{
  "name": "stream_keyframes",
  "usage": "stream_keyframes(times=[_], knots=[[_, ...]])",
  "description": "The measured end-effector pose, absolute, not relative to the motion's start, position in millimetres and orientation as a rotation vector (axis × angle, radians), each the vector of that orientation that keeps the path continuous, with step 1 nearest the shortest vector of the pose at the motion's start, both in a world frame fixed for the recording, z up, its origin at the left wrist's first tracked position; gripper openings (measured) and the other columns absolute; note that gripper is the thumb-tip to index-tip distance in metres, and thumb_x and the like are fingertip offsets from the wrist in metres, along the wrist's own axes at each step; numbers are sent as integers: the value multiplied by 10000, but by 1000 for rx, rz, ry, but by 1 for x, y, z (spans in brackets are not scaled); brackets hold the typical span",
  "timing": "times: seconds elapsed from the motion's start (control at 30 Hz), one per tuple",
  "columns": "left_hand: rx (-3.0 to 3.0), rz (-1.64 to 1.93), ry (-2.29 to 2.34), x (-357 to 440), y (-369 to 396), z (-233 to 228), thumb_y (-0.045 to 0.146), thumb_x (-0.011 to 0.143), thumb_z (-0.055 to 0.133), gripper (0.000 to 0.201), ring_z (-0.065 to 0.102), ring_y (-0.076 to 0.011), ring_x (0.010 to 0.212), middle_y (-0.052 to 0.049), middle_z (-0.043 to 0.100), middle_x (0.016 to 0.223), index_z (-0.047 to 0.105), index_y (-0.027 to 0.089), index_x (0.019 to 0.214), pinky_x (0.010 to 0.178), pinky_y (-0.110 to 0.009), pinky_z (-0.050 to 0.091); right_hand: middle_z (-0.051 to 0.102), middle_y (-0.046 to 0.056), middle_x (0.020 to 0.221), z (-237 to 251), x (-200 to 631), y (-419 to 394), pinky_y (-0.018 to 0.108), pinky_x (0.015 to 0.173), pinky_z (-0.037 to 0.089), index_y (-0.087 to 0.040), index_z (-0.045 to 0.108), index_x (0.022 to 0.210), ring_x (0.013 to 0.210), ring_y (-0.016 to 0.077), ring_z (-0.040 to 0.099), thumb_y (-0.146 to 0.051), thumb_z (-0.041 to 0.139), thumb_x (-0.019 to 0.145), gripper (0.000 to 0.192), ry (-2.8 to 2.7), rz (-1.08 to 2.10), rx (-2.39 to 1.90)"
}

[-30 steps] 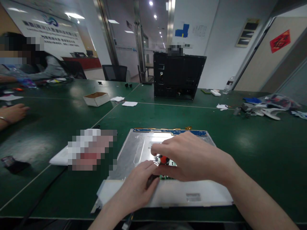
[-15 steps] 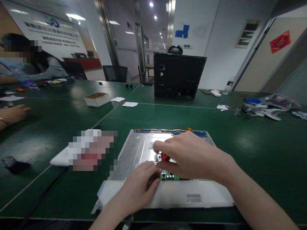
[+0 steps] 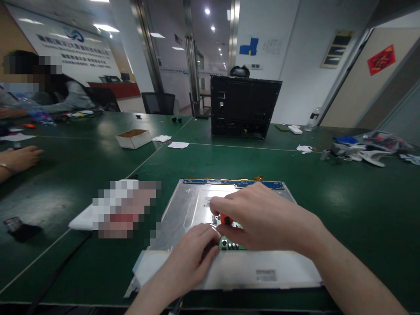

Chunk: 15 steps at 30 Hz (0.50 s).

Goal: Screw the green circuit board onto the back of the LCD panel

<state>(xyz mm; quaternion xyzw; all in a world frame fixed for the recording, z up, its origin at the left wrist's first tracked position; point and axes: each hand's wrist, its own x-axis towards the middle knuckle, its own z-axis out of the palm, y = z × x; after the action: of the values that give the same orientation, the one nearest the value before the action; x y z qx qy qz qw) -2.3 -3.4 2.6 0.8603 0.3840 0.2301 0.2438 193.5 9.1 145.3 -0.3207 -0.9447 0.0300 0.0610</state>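
A silver metal panel [image 3: 187, 205], the back of a flat screen, lies on the green table [image 3: 344, 205] in front of me, with a blue circuit strip [image 3: 229, 182] along its far edge. A small green circuit board [image 3: 229, 243] sits near the panel's near edge. My right hand [image 3: 262, 218] is closed around a small tool with an orange-red handle [image 3: 225, 218], held upright over the green board. My left hand [image 3: 188, 258] rests on the panel's near edge, its fingertips pressed against something dark beside the board.
A black computer case [image 3: 244, 107] stands at the back centre. A small white box [image 3: 134, 138] and paper scraps [image 3: 178, 145] lie at the back left, loose parts [image 3: 361, 151] at the right. Another person's hand [image 3: 19, 158] rests at the left edge; a white object [image 3: 82, 217] lies left of the panel.
Both hands stay over the green board; the right hand has shifted slightly with the orange-handled tool. The view has tilted a little.
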Motion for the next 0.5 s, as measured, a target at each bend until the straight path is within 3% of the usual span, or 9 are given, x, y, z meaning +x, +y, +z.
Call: stream_keyframes(times=[0.5], knots=[[2375, 678, 1052, -2, -4, 6, 135, 849, 460, 142, 596, -212, 859, -59, 636, 916, 577, 199, 900, 773, -319, 481, 675, 7, 723, 142, 192, 10, 274, 514, 204, -202, 548, 908, 610, 157, 589, -339, 565, 877, 142, -2831, -6, -1022]])
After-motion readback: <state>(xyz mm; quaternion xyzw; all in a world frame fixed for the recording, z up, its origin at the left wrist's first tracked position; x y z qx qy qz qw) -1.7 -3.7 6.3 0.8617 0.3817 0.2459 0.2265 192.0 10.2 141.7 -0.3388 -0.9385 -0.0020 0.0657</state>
